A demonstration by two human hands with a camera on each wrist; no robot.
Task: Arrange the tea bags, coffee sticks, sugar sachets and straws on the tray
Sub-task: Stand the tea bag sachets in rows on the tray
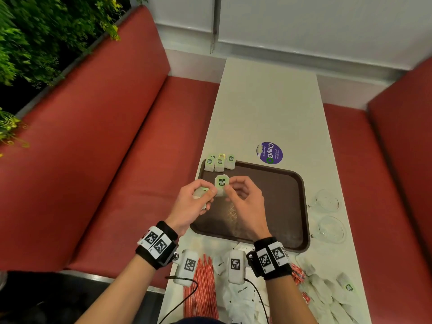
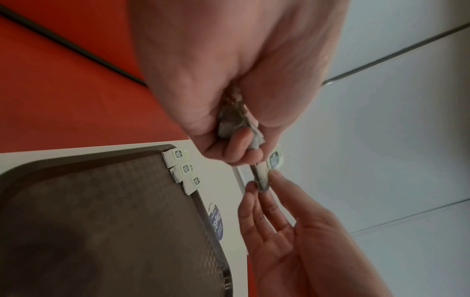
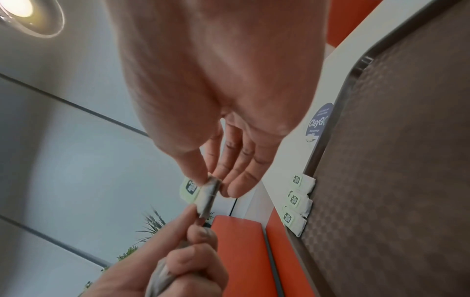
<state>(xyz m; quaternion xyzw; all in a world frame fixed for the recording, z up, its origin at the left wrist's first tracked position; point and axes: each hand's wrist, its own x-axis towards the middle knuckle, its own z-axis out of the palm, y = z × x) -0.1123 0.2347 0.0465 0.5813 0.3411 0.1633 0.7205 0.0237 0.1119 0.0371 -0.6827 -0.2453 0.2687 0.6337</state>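
Both hands hold one tea bag [image 1: 221, 185] above the brown tray [image 1: 275, 181]: a white pouch with a pale green tag bearing a dark logo. Right hand [image 1: 243, 195] pinches its edge. Left hand [image 1: 195, 202] pinches it while clutching further bags [image 1: 200, 194]. Three matching bags [image 1: 219, 163] line the tray's far-left rim.

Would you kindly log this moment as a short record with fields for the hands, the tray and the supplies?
left hand: grips a bunch of tea bags
right hand: pinches one tea bag above the tray
tray: brown, three placed tea bags in a row leaning on its far-left rim
straws: red-striped, on the table near the person, off the tray
sugar sachets: white, beside the straws
loose tea bags: heap at near right
glass cups: two, right of the tray
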